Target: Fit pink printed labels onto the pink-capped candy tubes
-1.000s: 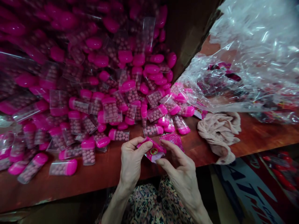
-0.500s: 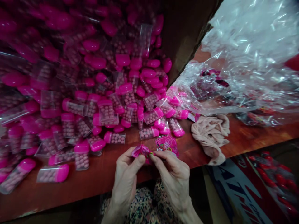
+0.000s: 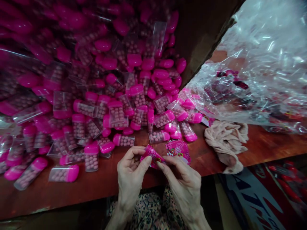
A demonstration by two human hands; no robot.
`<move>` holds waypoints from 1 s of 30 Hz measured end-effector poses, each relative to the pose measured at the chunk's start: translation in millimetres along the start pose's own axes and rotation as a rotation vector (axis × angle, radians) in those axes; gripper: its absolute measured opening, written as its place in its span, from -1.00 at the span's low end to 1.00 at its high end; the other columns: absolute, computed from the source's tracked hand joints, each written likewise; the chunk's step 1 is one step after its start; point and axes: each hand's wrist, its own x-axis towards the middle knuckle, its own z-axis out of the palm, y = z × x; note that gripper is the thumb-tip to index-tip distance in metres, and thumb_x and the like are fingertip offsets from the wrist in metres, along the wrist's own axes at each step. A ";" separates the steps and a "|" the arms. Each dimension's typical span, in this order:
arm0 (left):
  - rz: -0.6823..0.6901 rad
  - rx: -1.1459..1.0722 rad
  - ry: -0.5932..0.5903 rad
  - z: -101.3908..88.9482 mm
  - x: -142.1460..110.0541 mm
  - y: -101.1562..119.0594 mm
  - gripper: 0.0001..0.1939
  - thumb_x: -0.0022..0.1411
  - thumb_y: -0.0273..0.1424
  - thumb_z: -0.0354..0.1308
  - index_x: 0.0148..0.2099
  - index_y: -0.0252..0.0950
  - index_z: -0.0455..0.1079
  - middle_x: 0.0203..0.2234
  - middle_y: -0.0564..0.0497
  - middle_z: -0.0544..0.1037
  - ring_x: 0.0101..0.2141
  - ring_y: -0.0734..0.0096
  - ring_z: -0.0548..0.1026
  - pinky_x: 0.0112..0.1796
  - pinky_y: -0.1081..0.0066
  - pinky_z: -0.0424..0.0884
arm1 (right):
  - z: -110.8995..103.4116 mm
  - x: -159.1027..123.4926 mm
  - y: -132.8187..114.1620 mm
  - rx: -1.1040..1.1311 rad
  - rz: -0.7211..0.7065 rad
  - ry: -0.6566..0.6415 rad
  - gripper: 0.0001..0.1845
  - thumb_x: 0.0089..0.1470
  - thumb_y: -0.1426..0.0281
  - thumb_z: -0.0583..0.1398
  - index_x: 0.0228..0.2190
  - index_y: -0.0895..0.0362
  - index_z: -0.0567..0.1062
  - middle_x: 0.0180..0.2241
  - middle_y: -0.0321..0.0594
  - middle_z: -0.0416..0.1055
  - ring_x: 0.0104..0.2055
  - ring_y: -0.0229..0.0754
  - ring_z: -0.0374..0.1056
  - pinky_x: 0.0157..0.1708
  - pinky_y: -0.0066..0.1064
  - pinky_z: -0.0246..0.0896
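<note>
Between both hands is a small pink printed wrapper [image 3: 151, 154], held over the front edge of the table. My left hand [image 3: 131, 174] pinches its left part between thumb and fingers. At its right end, my right hand [image 3: 183, 180] is closed on it too, thumb against the index finger. Just behind the right hand, more pink printed wrappers [image 3: 178, 149] lie on the table. A clear pink-capped candy container [image 3: 124, 140] filled with small pink balls lies close to the left hand.
A large heap of pink-capped candy containers [image 3: 116, 111] covers the left and back of the reddish table [image 3: 100, 191]. A dark cardboard flap [image 3: 203, 38] rises behind. Clear plastic bags [image 3: 268, 70] lie at right, near a crumpled beige cloth [image 3: 226, 140]. Red-topped items [image 3: 291, 182] sit lower right.
The wrapper between my hands now shows more of its printed face and looks flatter. Both hands remain on it. The whole scene has shifted slightly right in view.
</note>
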 end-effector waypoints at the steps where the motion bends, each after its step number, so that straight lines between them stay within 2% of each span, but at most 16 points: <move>1: -0.020 -0.014 -0.033 -1.7 1.7 0.4 -0.92 0.05 -0.42 0.29 -0.35 -0.29 0.47 -0.40 0.06 0.55 -0.40 0.50 0.51 -0.35 0.56 0.44 | -0.9 0.9 0.0 -0.001 -0.023 0.000 -0.90 0.02 0.51 0.25 -0.35 0.12 0.52 -0.47 -0.28 0.51 -0.47 -0.26 0.42 -0.48 -0.46 0.36; 5: -0.061 -0.052 -0.111 -6.0 8.8 -0.3 -0.91 0.13 -0.39 0.23 -0.38 -0.29 0.50 -0.43 0.05 0.56 -0.39 0.51 0.47 -0.31 0.57 0.39 | -3.9 3.5 0.4 -0.013 -0.107 -0.013 -0.85 -0.02 0.56 0.27 -0.35 0.13 0.51 -0.49 -0.29 0.48 -0.48 -0.28 0.39 -0.48 -0.47 0.34; 10: -0.081 -0.236 -0.164 -2.7 8.7 1.7 -0.78 0.17 -0.43 0.18 -0.52 -0.30 0.46 -0.29 0.02 0.55 -0.31 0.47 0.48 -0.22 0.51 0.36 | -4.6 1.2 -0.5 0.053 -0.069 -0.076 -0.88 0.02 0.58 0.25 -0.40 0.12 0.50 -0.51 -0.32 0.44 -0.49 -0.31 0.36 -0.47 -0.48 0.32; 12: -0.104 -0.298 -0.175 -0.2 7.2 2.3 -0.80 0.18 -0.41 0.17 -0.49 -0.29 0.47 -0.31 0.03 0.55 -0.35 0.47 0.47 -0.27 0.50 0.37 | -4.8 0.4 -1.6 0.084 -0.063 -0.075 -0.87 0.01 0.58 0.26 -0.40 0.12 0.49 -0.50 -0.33 0.44 -0.48 -0.32 0.36 -0.46 -0.49 0.31; 15: -0.053 -0.275 -0.160 1.5 6.5 0.5 -0.80 0.20 -0.32 0.16 -0.41 -0.28 0.52 -0.37 0.01 0.55 -0.35 0.45 0.46 -0.26 0.50 0.36 | -5.8 1.0 -2.5 0.088 -0.045 -0.060 -0.87 0.02 0.59 0.25 -0.41 0.13 0.49 -0.52 -0.35 0.43 -0.49 -0.34 0.35 -0.46 -0.51 0.29; 18: -0.026 -0.259 -0.155 -0.3 7.0 -2.0 -0.78 0.12 -0.23 0.23 -0.38 -0.29 0.53 -0.38 -0.01 0.56 -0.31 0.41 0.47 -0.24 0.50 0.36 | -7.2 2.2 -1.3 0.083 0.005 -0.041 -0.88 0.04 0.58 0.23 -0.42 0.13 0.49 -0.54 -0.35 0.41 -0.51 -0.34 0.34 -0.50 -0.53 0.27; 22: -0.145 -0.278 -0.177 -1.6 4.7 -1.3 -0.79 -0.07 -0.33 0.39 -0.34 -0.27 0.53 -0.38 0.01 0.59 -0.33 0.42 0.49 -0.27 0.51 0.40 | -5.7 0.7 -0.4 0.088 0.036 -0.048 -0.89 0.05 0.57 0.22 -0.40 0.12 0.51 -0.52 -0.33 0.44 -0.50 -0.31 0.36 -0.52 -0.50 0.28; 25: -0.217 -0.260 -0.203 2.2 1.0 0.7 -0.81 -0.07 -0.36 0.39 -0.34 -0.30 0.53 -0.35 -0.04 0.61 -0.33 0.39 0.52 -0.26 0.49 0.42 | -3.5 -1.8 -2.3 0.072 0.024 -0.047 -0.89 0.06 0.56 0.22 -0.39 0.12 0.50 -0.51 -0.32 0.45 -0.49 -0.30 0.36 -0.48 -0.48 0.30; 28: -0.287 -0.253 -0.114 6.9 -0.8 1.7 -0.85 -0.03 -0.37 0.36 -0.41 -0.35 0.53 -0.46 -0.03 0.60 -0.42 0.46 0.51 -0.33 0.55 0.43 | -11.7 -0.7 -0.4 0.051 -0.005 -0.102 -0.91 0.12 0.48 0.20 -0.31 0.11 0.50 -0.47 -0.30 0.45 -0.46 -0.28 0.37 -0.46 -0.47 0.32; 30: -0.343 -0.301 -0.018 8.4 -0.1 2.3 -0.82 -0.11 -0.39 0.40 -0.45 -0.36 0.52 -0.54 0.01 0.58 -0.51 0.54 0.48 -0.41 0.60 0.42 | -29.0 3.7 7.1 -0.061 -0.032 -0.089 -0.81 0.17 0.39 0.15 -0.16 0.09 0.49 -0.37 -0.23 0.46 -0.35 -0.23 0.39 -0.38 -0.41 0.34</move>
